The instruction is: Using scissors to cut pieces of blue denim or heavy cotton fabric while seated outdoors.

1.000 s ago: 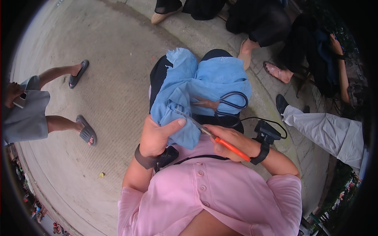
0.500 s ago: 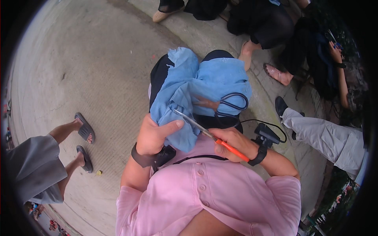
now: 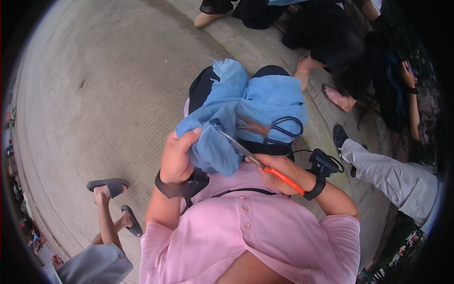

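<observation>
A crumpled blue cloth [image 3: 213, 149] lies over my lap and knees, its far edge frayed. My left hand [image 3: 178, 154] pinches it at the left, thumb on top. In my right hand [image 3: 281, 173] is a pair of scissors [image 3: 281, 178] with orange handles. Their long blades point up and left, the tips at a dark spot in the cloth; whether the blades are parted I cannot tell. A second pair of scissors with black loop handles [image 3: 289, 127] rests on the cloth over my lap, its blades pointing left.
Black devices are strapped at both wrists, the right one [image 3: 325, 162] with a cable. A person in grey shorts and dark sandals [image 3: 109, 187] is on the concrete at the left. Other people's legs are at the far side and right, including light trousers [image 3: 388, 168].
My left hand has shifted slightly left and up with the cloth, and the scissors' tips have moved a little up. The person in sandals has stepped toward the lower part of the view.
</observation>
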The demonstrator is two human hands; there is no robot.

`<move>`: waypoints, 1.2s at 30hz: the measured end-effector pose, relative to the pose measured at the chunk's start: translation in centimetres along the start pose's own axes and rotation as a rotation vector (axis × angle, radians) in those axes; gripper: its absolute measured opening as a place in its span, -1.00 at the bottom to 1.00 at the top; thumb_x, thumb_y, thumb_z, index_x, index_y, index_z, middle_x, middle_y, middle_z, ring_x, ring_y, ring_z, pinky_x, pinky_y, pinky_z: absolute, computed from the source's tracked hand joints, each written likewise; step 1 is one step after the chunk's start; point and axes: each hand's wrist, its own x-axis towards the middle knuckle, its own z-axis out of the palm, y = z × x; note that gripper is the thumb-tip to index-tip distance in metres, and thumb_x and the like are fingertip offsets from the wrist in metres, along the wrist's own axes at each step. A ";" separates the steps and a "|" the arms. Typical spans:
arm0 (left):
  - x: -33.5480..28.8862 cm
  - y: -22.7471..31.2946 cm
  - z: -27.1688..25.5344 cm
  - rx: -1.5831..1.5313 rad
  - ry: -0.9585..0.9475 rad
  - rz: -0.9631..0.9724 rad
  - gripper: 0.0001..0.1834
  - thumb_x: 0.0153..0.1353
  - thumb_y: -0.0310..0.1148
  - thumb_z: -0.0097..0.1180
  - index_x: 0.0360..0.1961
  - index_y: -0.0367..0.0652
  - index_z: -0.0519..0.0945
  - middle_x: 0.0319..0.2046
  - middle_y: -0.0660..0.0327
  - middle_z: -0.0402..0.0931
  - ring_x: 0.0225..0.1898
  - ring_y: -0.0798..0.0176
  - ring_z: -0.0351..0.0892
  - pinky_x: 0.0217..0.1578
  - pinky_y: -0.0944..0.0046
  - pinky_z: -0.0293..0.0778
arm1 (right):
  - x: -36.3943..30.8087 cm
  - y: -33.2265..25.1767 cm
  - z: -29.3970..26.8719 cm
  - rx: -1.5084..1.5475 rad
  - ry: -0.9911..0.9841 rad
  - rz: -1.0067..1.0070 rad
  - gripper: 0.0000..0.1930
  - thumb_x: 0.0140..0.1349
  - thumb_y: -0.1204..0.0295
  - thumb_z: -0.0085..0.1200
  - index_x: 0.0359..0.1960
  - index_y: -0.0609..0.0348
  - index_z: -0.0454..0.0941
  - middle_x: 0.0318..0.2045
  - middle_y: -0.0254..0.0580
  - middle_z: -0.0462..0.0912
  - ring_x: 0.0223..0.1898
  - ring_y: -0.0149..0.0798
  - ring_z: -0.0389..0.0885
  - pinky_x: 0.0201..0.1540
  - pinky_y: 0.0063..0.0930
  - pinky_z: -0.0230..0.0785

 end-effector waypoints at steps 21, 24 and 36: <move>-0.7 -0.1 1.8 0.171 -0.052 0.129 -0.47 0.04 -0.67 0.18 0.09 -0.36 0.39 -0.05 0.14 0.53 -0.04 0.28 0.53 0.05 0.27 0.41 | 2.3 -1.6 1.2 0.150 -0.023 -0.025 -0.25 0.28 -0.26 -0.35 -0.05 0.33 0.31 -0.47 -0.35 0.29 -0.49 -0.43 0.22 -0.42 -0.55 0.20; -0.8 0.0 1.7 0.158 -0.048 0.119 -0.49 0.05 -0.67 0.17 0.08 -0.37 0.39 -0.06 0.13 0.53 -0.05 0.28 0.53 0.04 0.26 0.42 | 2.2 -1.9 1.3 0.164 -0.009 -0.028 -0.23 0.27 -0.29 -0.40 -0.08 0.33 0.33 -0.51 -0.34 0.28 -0.50 -0.43 0.24 -0.43 -0.55 0.20; -0.9 -0.1 2.2 0.253 -0.107 0.107 -0.37 0.00 -0.69 0.17 0.16 -0.33 0.31 -0.02 0.17 0.47 -0.02 0.30 0.47 0.07 0.27 0.37 | 2.2 -1.3 1.8 0.119 0.049 -0.071 -0.23 0.30 -0.25 -0.41 0.00 0.36 0.34 -0.49 -0.35 0.34 -0.59 -0.46 0.23 -0.49 -0.54 0.21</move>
